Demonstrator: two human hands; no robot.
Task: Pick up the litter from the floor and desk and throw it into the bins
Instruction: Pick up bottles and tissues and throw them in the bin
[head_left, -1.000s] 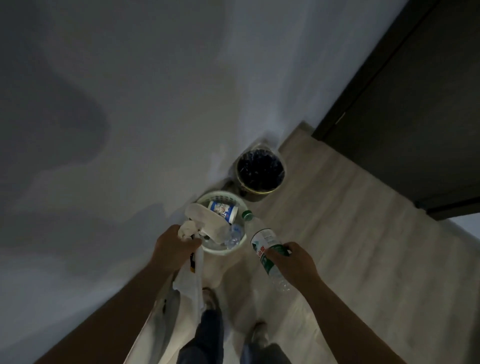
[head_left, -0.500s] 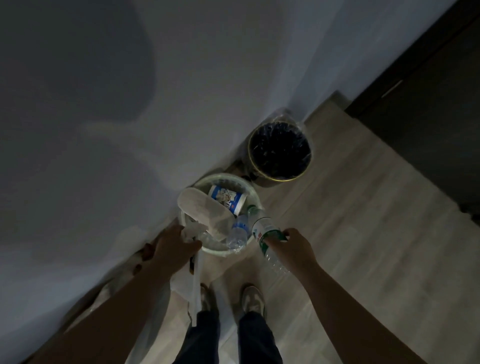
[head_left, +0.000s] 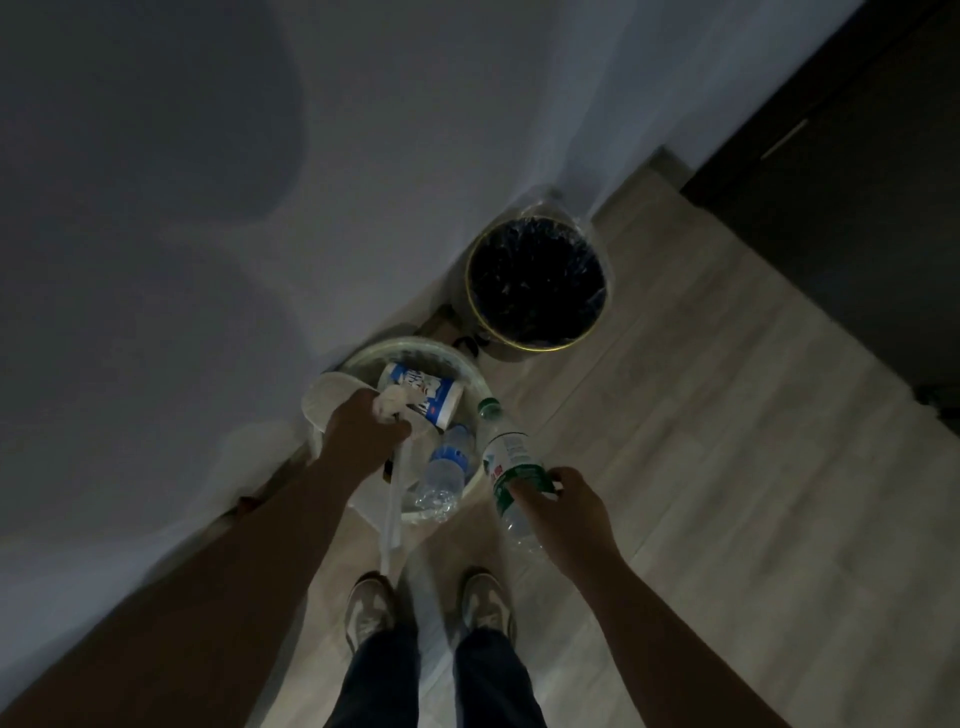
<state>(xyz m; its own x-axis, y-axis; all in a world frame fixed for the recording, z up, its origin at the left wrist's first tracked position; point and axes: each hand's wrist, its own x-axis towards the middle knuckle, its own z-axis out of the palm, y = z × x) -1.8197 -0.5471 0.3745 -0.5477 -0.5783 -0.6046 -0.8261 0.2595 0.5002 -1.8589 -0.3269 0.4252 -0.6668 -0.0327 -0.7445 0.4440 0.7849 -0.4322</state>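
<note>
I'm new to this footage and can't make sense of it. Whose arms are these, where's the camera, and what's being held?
There is no machine: a person wears a camera on the head, looking down at their own arms and shoes. The left hand grips crumpled white paper with a strip hanging down, above the pale bin, which holds a blue-and-white cup and a clear bottle. The right hand holds a green-labelled bottle beside that bin's rim. A dark-lined bin stands farther along the wall.

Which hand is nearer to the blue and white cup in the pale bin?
Left. The left hand, gripping crumpled paper, is right beside the cup; the right hand, holding a bottle, is farther off, beside the bin.
</note>
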